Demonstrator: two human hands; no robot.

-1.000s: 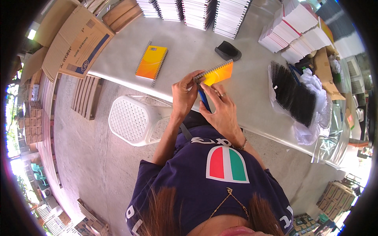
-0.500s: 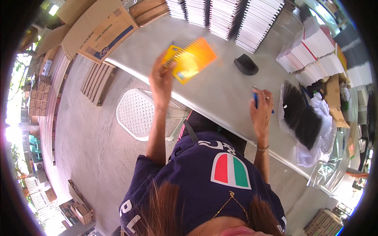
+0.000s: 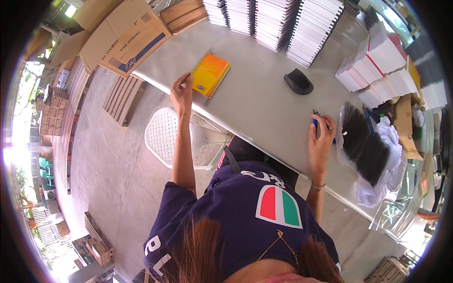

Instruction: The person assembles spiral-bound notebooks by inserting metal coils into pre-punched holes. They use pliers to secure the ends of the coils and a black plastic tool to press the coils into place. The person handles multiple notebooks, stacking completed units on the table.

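A yellow-orange spiral notebook (image 3: 210,74) lies flat at the left of the table, with coil showing along both long sides; a second one seems to lie beneath it. My left hand (image 3: 182,92) is at its left edge, thumb and fingers closed on the coil side. My right hand (image 3: 322,139) rests over the table, fingers curled round blue-handled pliers (image 3: 314,121) with a dark metal tip. Most of the handles are hidden by the fingers. Beyond that hand sits a black, rounded desk object (image 3: 298,82), its kind unclear.
Tall stacks of bound books (image 3: 314,30) stand at the table's far side. More paper stacks (image 3: 373,61) are at the right. A bundle of black spiral coils (image 3: 365,141) lies on white plastic (image 3: 391,137). A cardboard box (image 3: 134,40) stands far left, a white stool (image 3: 165,134) below the edge.
My left hand has brought the notebooks down from the air onto the table and shifted slightly left. The right hand still holds the pliers, with little movement.
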